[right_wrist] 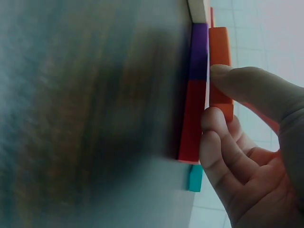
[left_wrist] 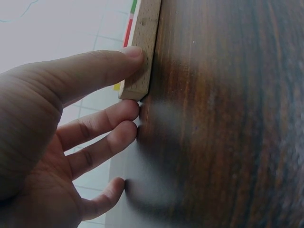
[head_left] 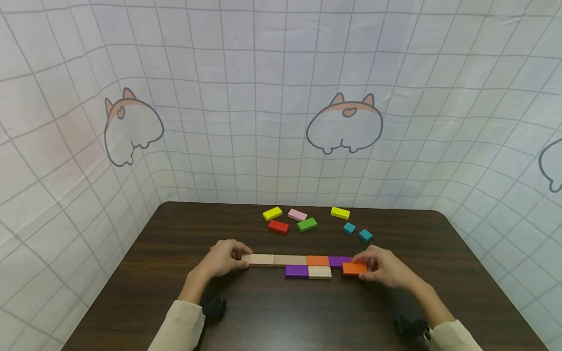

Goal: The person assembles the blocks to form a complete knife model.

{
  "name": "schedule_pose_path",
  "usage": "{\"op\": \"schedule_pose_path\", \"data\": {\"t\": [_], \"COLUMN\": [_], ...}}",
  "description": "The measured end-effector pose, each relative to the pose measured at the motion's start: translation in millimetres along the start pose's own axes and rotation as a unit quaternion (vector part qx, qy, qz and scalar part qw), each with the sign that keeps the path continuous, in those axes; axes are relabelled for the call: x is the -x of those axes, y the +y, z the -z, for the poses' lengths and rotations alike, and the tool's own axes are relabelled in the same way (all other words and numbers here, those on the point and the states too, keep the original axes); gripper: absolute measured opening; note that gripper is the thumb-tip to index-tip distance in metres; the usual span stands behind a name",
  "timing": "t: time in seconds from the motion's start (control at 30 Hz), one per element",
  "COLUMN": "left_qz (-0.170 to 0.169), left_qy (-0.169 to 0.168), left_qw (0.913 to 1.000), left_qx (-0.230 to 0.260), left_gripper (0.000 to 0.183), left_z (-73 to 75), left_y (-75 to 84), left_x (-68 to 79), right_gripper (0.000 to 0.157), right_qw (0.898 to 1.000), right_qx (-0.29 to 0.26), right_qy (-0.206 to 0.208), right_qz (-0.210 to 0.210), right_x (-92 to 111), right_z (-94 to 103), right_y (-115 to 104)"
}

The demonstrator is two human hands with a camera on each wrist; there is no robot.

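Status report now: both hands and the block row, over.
Left hand presses the natural wood block at the row's left end. Right hand pinches the orange block at the right end. Nothing in the way.

A dark brown wood-grain table (head_left: 131, 253) is lying under a far row of blocks running, left to right, pale wood (head_left: 261, 260), tan wood (head_left: 290, 260), orange (head_left: 318, 261) and purple (head_left: 339, 262), while a near row is showing purple (head_left: 296, 271), pale wood (head_left: 319, 272) and an orange block (head_left: 353, 268). Farther back, blocks are showing yellow (head_left: 272, 213), pink (head_left: 297, 214), red (head_left: 278, 226), green (head_left: 307, 224), yellow again (head_left: 340, 212), and teal twice (head_left: 349, 228) (head_left: 365, 235). The backdrop (head_left: 246, 97) is showing white with a grey grid and outlined corgi rumps (head_left: 344, 124) topped in orange, and the sleeves (head_left: 177, 326) are showing cream.
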State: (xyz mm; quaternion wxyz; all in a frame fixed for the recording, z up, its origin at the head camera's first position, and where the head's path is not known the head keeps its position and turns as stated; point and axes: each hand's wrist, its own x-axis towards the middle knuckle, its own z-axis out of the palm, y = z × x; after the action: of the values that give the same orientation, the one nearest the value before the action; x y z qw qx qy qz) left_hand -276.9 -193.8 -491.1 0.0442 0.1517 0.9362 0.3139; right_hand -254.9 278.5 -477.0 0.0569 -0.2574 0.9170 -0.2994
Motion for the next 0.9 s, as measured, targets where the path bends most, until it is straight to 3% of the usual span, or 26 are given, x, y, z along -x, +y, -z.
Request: {"op": "schedule_pose_path", "data": {"t": [0.4,0.9], "left_qz": [-0.005,-0.014], "left_qy": [-0.004,-0.006], "left_qw": [1.0000,0.9999], "left_qx": [0.005,0.004], "left_gripper": [0.024,0.025], "left_z": [0.7,1.3], "left_y": [-0.8,0.4], "left_x": [1.1,-0.2], "right_gripper": [0.029,0.024], "right_qw": [1.000,0.999], "right_qx": [0.009,0.036], "right_qy": [0.005,0.014], "right_qz": [0.029,0.001], "right_x": [-3.7,-4.1], "right_z": [-15.2,-16.4], "right_y": [-9.5,-15.4]}}
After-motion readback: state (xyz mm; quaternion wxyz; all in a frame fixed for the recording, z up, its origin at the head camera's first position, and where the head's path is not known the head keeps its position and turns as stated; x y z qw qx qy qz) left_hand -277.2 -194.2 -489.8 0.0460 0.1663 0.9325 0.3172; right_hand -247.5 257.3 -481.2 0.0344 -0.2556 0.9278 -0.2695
